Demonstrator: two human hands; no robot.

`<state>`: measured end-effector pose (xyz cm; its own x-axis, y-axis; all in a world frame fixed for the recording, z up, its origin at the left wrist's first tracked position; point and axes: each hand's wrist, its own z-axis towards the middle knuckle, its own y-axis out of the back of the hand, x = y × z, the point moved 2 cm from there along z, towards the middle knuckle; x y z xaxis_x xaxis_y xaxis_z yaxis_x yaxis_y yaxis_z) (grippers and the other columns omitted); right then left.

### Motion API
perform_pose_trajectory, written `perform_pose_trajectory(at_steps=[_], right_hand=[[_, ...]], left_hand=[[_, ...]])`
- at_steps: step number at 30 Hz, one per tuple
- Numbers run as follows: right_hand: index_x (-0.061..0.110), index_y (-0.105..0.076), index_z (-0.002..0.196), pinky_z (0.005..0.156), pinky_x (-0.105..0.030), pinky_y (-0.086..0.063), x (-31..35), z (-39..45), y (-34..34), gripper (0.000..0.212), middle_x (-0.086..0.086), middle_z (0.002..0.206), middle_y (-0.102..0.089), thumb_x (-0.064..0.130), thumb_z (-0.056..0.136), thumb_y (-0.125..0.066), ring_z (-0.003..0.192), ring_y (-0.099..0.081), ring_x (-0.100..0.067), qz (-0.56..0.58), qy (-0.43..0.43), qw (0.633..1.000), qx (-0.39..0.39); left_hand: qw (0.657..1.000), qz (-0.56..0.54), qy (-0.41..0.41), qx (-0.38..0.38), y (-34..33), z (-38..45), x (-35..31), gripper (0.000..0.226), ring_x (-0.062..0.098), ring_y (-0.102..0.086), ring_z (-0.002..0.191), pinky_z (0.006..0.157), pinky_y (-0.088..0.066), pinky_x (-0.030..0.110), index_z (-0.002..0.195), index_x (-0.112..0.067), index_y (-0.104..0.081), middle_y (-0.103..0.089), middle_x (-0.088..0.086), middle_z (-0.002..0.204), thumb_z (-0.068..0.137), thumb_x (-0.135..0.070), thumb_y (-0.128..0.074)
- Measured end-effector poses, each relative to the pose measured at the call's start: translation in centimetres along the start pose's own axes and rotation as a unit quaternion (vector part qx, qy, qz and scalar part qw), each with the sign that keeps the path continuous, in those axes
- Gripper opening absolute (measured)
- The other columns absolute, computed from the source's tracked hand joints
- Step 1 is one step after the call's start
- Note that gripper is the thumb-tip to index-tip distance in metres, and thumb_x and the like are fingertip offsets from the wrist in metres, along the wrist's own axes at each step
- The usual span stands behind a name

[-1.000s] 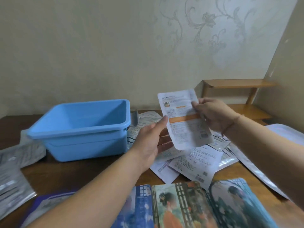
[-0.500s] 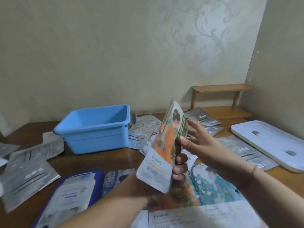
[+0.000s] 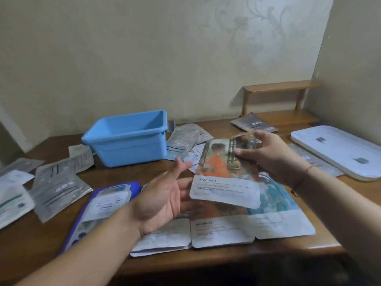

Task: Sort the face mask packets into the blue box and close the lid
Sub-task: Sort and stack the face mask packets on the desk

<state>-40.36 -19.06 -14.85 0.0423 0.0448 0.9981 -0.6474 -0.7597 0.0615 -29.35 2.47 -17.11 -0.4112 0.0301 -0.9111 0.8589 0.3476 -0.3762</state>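
My right hand (image 3: 266, 153) grips the top edge of a face mask packet (image 3: 224, 174) printed with an orange-robed figure, holding it picture side up above the table. My left hand (image 3: 165, 195) lies palm up and open just left of the packet's lower edge, fingers apart. The blue box (image 3: 127, 139) stands open and looks empty at the back left. Its white lid (image 3: 338, 149) lies flat at the right. Other packets lie spread on the table: picture ones (image 3: 274, 217) under the held packet, silver ones (image 3: 57, 186) at the left.
A purple packet (image 3: 107, 203) lies under my left forearm. More silver packets (image 3: 183, 141) sit beside the box's right wall, and a dark one (image 3: 253, 123) lies near a small wooden shelf (image 3: 280, 100) in the back corner. The table's front edge runs below my arms.
The packet has been turned over from its white printed back to its picture side. My left hand let go of it and opened palm up. The camera view moved back and left.
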Motion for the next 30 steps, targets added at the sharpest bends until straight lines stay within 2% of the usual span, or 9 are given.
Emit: perform_pose_trajectory(at_steps=[2,4,8,12,17,22,25,27,30], right_hand=[[0.007,-0.061,0.113,0.043,-0.024,-0.052,-1.4,0.3,-0.9,0.044,-0.013,0.081,-0.069,0.004,0.074,-0.080,0.053,-0.067,-0.014,-0.082,0.002,0.997,0.000],[0.015,-0.062,0.109,0.044,-0.024,-0.051,-2.8,0.5,-1.7,0.044,-0.009,0.081,-0.068,0.013,0.071,-0.084,0.053,-0.066,-0.013,-0.167,0.003,0.986,0.011],[0.026,-0.062,0.112,0.076,-0.034,-0.056,-4.7,0.8,-2.4,0.054,0.000,0.097,-0.070,0.029,0.066,-0.088,0.082,-0.067,-0.018,-0.352,0.063,0.934,0.019],[0.032,-0.055,0.122,0.065,-0.018,-0.046,-5.3,0.4,-2.9,0.062,0.007,0.097,-0.067,0.032,0.068,-0.086,0.082,-0.064,-0.012,-0.394,0.103,0.913,0.013],[0.029,-0.052,0.129,0.073,-0.023,-0.043,-5.9,-0.2,-3.2,0.067,0.008,0.098,-0.063,0.037,0.071,-0.084,0.078,-0.059,-0.009,-0.404,0.148,0.903,0.010],[0.026,-0.058,0.128,0.086,-0.034,-0.045,-5.4,-0.8,-3.1,0.057,0.001,0.129,-0.052,0.050,0.078,-0.071,0.110,-0.052,-0.022,-0.504,0.237,0.829,-0.057],[0.030,-0.055,0.133,0.103,-0.041,-0.040,-5.4,-1.4,-3.9,0.063,0.003,0.142,-0.050,0.067,0.085,-0.040,0.129,-0.045,-0.023,-0.552,0.298,0.777,0.042],[0.042,-0.033,0.146,0.119,-0.040,-0.018,-5.9,-1.6,-4.3,0.072,0.015,0.159,-0.019,0.075,0.084,-0.013,0.147,-0.018,-0.013,-0.589,0.276,0.747,0.138],[0.059,0.002,0.144,0.118,-0.028,0.012,-7.7,-1.1,-3.7,0.068,0.032,0.151,0.023,0.074,0.079,0.014,0.142,0.021,0.006,-0.639,0.245,0.700,0.202]], left_hand=[[0.982,0.154,-0.050,-0.095,1.0,-0.5,0.5,0.072,0.020,-0.071,0.091,0.075,-0.058,0.032,0.140,-0.029,-0.037,-0.074,0.010,0.108,0.080,-0.033,-0.076],[0.925,0.338,-0.078,-0.157,1.2,-1.5,1.2,0.061,0.005,-0.067,0.080,0.075,-0.052,0.022,0.131,-0.033,-0.050,-0.074,-0.002,0.093,0.080,-0.018,-0.080],[0.784,0.587,-0.118,-0.165,0.5,-2.7,2.9,0.028,-0.009,-0.055,0.096,0.085,-0.036,0.005,0.108,-0.032,-0.069,-0.064,-0.026,0.092,0.082,-0.033,-0.077],[0.710,0.677,-0.100,-0.163,0.2,-2.6,3.9,0.034,0.005,-0.033,0.122,0.108,-0.026,0.034,0.116,-0.037,-0.063,-0.059,-0.022,0.111,0.085,-0.051,-0.066],[0.591,0.790,-0.072,-0.146,-1.2,-3.1,3.5,0.044,0.010,-0.021,0.123,0.099,-0.016,0.035,0.129,-0.038,-0.050,-0.044,-0.022,0.123,0.092,-0.062,-0.046],[0.552,0.813,-0.156,-0.097,-2.8,-2.9,4.3,0.049,0.016,-0.036,0.128,0.104,-0.020,0.034,0.124,-0.033,-0.056,-0.046,-0.008,0.136,0.089,-0.065,-0.041],[0.542,0.825,-0.145,-0.061,-2.3,-2.0,5.5,0.051,0.018,-0.059,0.116,0.100,-0.046,0.033,0.122,-0.039,-0.060,-0.062,-0.005,0.128,0.085,-0.067,-0.039],[0.547,0.830,-0.106,-0.031,-2.1,-1.8,5.8,0.052,0.017,-0.063,0.110,0.096,-0.048,0.031,0.118,-0.041,-0.063,-0.065,-0.007,0.122,0.082,-0.067,-0.036],[0.528,0.848,-0.041,-0.009,-2.0,-1.7,6.2,0.056,0.015,-0.064,0.109,0.094,-0.051,0.035,0.117,-0.045,-0.063,-0.064,-0.009,0.123,0.080,-0.068,-0.029]])
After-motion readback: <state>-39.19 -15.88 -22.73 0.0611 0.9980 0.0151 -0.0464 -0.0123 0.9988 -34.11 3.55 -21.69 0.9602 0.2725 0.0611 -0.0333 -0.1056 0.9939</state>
